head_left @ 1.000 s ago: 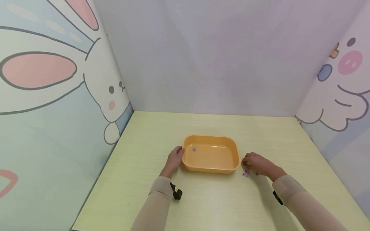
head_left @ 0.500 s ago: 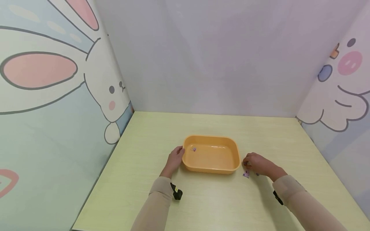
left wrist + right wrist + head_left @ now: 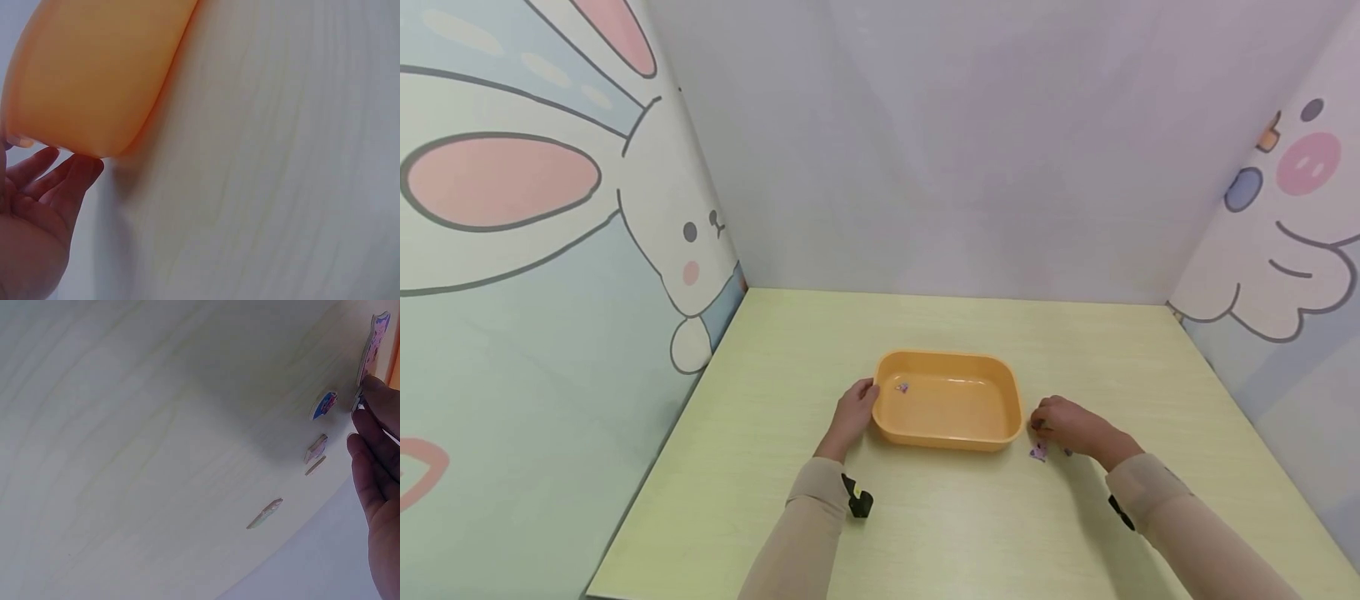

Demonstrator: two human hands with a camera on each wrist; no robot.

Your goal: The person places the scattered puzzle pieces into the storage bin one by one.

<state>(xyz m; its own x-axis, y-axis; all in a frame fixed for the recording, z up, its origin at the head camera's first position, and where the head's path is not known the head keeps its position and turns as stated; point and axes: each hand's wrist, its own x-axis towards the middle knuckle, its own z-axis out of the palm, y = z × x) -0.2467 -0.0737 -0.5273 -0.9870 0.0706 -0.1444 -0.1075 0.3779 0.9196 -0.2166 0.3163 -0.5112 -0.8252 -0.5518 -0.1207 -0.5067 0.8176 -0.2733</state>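
A shallow orange plastic tray [image 3: 951, 412] stands on the table. My left hand [image 3: 853, 415] holds its left end, fingers [image 3: 78, 181] against the outer wall and thumb at the rim. Beyond the tray's right end, my right hand [image 3: 1071, 423] is low over the table. Its thumb and forefinger pinch a small flat piece [image 3: 357, 401], mostly hidden by the fingertips. Close by lie a pink-purple printed cutout [image 3: 1038, 451] and a rounded blue one [image 3: 324, 405]. One small purple-white cutout [image 3: 902, 388] lies inside the tray, towards its left end.
More flat cutouts, among them a purplish one [image 3: 317, 449] and a slim pale one [image 3: 265, 514], lie on the table near the right hand. The pale wooden table [image 3: 820, 333] meets a plain back wall [image 3: 940, 167] and cartoon-printed side walls.
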